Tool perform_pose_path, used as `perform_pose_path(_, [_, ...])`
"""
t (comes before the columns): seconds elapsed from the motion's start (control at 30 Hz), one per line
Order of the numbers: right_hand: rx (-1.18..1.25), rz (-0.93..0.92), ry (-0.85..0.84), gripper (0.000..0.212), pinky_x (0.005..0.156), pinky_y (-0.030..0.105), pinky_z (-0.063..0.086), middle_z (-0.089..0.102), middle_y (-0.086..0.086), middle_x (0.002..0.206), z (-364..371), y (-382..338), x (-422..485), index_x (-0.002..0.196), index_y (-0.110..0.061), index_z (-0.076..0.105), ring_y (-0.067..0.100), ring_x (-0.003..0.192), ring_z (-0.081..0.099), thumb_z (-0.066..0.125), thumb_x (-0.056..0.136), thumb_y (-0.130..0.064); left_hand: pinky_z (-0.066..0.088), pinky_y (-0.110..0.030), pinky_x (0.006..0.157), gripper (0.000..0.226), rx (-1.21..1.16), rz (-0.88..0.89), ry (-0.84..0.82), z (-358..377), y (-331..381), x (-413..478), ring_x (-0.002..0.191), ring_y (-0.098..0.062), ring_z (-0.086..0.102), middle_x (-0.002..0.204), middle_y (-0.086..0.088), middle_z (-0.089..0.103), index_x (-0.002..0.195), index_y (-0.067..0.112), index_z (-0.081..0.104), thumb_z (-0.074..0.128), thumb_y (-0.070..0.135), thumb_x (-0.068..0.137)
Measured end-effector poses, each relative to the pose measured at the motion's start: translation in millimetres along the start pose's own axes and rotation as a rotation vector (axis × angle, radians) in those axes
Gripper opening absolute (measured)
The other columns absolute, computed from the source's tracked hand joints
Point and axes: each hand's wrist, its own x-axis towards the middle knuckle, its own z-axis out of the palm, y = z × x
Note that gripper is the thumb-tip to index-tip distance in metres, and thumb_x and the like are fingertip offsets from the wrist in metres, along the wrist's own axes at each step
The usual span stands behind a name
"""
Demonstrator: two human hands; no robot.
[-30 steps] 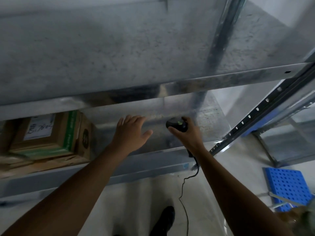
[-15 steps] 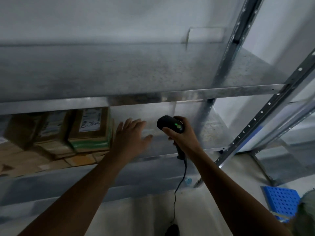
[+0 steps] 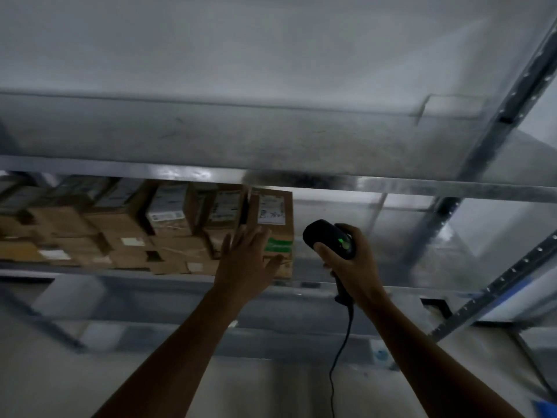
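Note:
My right hand (image 3: 354, 271) grips a black handheld barcode scanner (image 3: 328, 239) with a green light lit on its head; its cable hangs down below my wrist. My left hand (image 3: 247, 263) is held out with straight, spread fingers in front of a brown cardboard box (image 3: 275, 220) that carries a white label and a green band. That box stands at the right end of a row of cardboard boxes (image 3: 168, 224) on the metal shelf (image 3: 376, 286). Whether the fingers touch the box I cannot tell.
A second metal shelf (image 3: 271, 140) hangs right above the boxes. Perforated steel uprights (image 3: 494, 282) run diagonally at the right. The shelf part to the right of the boxes is bare metal. A lower shelf rail (image 3: 150, 303) lies beneath.
The view has swung left, bringing many more boxes into sight. My left hand has moved from bare shelf to in front of the labelled box. My right hand still holds the scanner.

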Motion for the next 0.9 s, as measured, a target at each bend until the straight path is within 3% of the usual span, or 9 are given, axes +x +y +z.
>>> perform_pose_path(0.2, [0.035,-0.034,-0.046,0.052,0.066,0.021,0.058,0.062,-0.006,0.116,34.1,-17.9,-1.3,0.128,-0.028,0.05,0.02,0.094,0.072,0.079,0.084,-0.028,0.012,-0.051,0.128,0.069,-0.008,-0.048,0.052,-15.0,-26.7,-17.6,0.158,-0.024,0.013,0.168,0.004,0.028,0.161,0.029,0.031,0.048,0.06,0.101])
perform_pose_path(0.37, [0.039,-0.023,-0.053,0.053,0.07,0.024,0.061,0.061,-0.006,0.119,38.3,-8.5,10.6,0.128,-0.029,0.05,0.022,0.1,0.071,0.078,0.083,-0.032,0.017,-0.052,0.126,0.068,-0.012,-0.069,0.067,-7.8,-30.8,-11.8,0.157,-0.026,0.018,0.166,0.001,0.032,0.159,0.026,0.034,0.048,0.059,0.101])
perform_pose_path(0.6, [0.043,0.015,-0.066,0.063,0.078,0.033,0.062,0.062,-0.004,0.119,29.5,19.1,34.2,0.129,-0.03,0.049,0.023,0.102,0.071,0.073,0.075,-0.049,0.015,-0.054,0.127,0.069,0.029,-0.092,0.017,6.6,-12.4,13.1,0.158,-0.027,0.011,0.17,0.0,0.022,0.16,0.027,0.03,0.044,0.06,0.102])
perform_pose_path(0.77, [0.044,0.093,-0.047,0.053,0.079,0.032,0.06,0.063,-0.003,0.116,15.3,49.9,56.8,0.13,-0.029,0.047,0.024,0.102,0.07,0.076,0.085,-0.035,0.008,-0.047,0.128,0.067,0.05,-0.116,-0.045,12.2,3.2,41.9,0.159,-0.027,0.003,0.173,0.002,0.009,0.162,0.027,0.027,0.045,0.056,0.104])
perform_pose_path(0.9, [0.031,0.166,-0.057,0.077,0.085,0.042,0.062,0.065,-0.003,0.118,4.0,79.5,75.9,0.134,-0.025,0.049,0.024,0.103,0.07,0.074,0.07,-0.058,0.008,-0.047,0.128,0.067,0.07,-0.162,-0.105,27.4,1.7,71.3,0.16,-0.029,-0.003,0.174,0.001,0.002,0.162,0.028,0.025,0.042,0.058,0.105])
